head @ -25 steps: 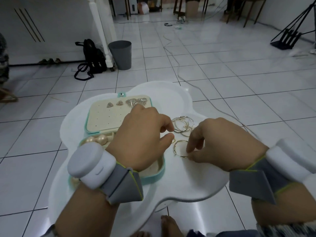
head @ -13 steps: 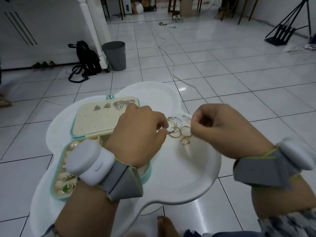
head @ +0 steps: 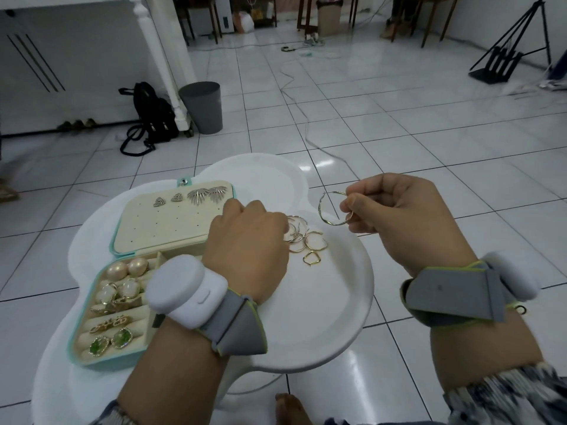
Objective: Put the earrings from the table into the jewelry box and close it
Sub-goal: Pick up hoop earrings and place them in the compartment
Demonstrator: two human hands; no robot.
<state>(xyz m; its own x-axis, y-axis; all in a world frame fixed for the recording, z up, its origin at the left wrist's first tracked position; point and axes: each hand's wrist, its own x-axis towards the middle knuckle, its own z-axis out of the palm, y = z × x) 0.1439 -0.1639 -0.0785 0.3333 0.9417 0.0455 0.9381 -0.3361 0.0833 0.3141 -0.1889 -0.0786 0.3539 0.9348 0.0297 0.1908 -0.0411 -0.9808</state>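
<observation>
Jewelry box (head: 159, 231) lies open on the left half of the white, lobed table (head: 322, 302), its long axis running away from the person: teal shell, cream padded lid flat at the far end with four silver studs pinned along its far edge. The near tray holds pearl, gold and green-stone pairs. Left hand (head: 248, 250) is knuckles-up between box and loose pile, fingers curled onto the pile. Tips hidden, so cannot tell whether it grips anything. Right hand (head: 408, 216) is raised out past the table's right edge, thumb and fingers pinching one hoop earring (head: 321, 208), a thin wavy gold wire. The box is to the left of that hoop, with the left hand in between and nearer the tray. Pile of hoops (head: 303, 240) remains on the table: thin gold and silver wire, tangled, one small pear-shaped loop (head: 312, 257) nearest.
</observation>
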